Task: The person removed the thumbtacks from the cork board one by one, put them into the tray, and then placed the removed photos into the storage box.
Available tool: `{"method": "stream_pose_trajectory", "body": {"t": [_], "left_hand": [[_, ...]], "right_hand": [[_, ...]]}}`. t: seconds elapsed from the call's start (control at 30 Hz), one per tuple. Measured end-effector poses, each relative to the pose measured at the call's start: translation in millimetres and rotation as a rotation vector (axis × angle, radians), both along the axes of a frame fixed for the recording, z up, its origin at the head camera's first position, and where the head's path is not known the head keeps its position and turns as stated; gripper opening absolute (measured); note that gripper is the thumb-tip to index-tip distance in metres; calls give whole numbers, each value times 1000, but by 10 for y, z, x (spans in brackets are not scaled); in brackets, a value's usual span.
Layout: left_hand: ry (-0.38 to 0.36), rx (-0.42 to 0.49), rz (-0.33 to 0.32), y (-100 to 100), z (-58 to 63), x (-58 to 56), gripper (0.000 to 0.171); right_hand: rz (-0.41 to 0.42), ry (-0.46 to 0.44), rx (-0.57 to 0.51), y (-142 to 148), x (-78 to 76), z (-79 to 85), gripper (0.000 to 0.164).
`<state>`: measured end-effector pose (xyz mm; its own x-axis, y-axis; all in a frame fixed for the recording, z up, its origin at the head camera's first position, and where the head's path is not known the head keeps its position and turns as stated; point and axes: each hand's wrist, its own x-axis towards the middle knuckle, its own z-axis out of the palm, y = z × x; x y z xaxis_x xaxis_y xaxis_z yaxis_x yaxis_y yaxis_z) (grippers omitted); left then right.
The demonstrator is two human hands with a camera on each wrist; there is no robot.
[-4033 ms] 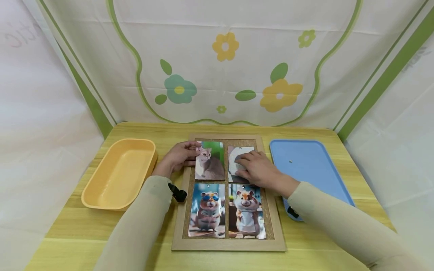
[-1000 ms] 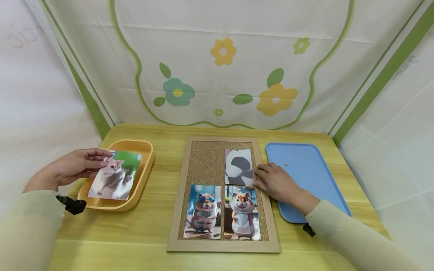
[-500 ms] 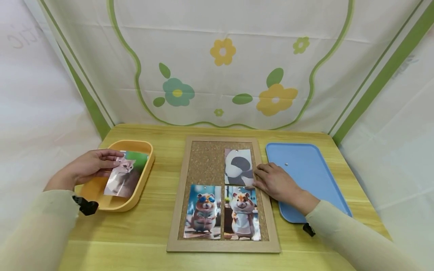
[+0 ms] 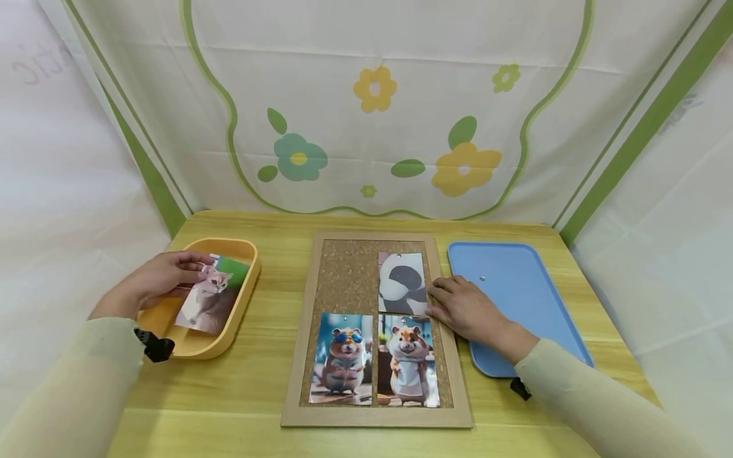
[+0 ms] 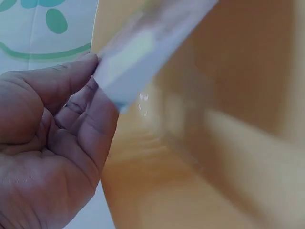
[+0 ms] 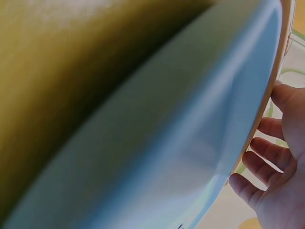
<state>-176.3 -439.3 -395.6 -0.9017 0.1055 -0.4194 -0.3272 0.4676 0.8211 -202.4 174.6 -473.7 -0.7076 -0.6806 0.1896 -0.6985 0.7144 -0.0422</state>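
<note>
My left hand (image 4: 163, 280) pinches a glossy cat photo (image 4: 210, 298) by its upper left edge, with thumb and fingers. The photo hangs tilted within the yellow bin (image 4: 245, 304); whether its lower edge touches the bottom is unclear. In the left wrist view its white edge (image 5: 138, 55) shows between thumb and fingertips. My right hand (image 4: 466, 310) rests on the right side of the corkboard (image 4: 346, 277), fingers relaxed against the wooden frame. A black-and-white picture (image 4: 403, 284) is pinned at the board's upper right, beside those fingers.
Lower on the board are two pinned hamster photos, one with sunglasses (image 4: 342, 359) and one with an apron (image 4: 408, 361). A blue tray (image 4: 521, 292) at the right holds a small pin (image 4: 482, 278). A flowered cloth (image 4: 366, 127) hangs behind the wooden table (image 4: 229, 407).
The cat photo left the board's upper left and went left into the bin with my left hand. My right hand moved from the black-and-white picture to the frame and has since stayed there.
</note>
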Motion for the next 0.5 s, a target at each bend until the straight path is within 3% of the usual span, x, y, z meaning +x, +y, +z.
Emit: {"method": "stream_pose_trajectory", "body": {"t": [0.5], "left_hand": [[-54,28,8,-56,4,45,36]], "right_hand": [[6,-6,4,-5,5,12,49]]}}
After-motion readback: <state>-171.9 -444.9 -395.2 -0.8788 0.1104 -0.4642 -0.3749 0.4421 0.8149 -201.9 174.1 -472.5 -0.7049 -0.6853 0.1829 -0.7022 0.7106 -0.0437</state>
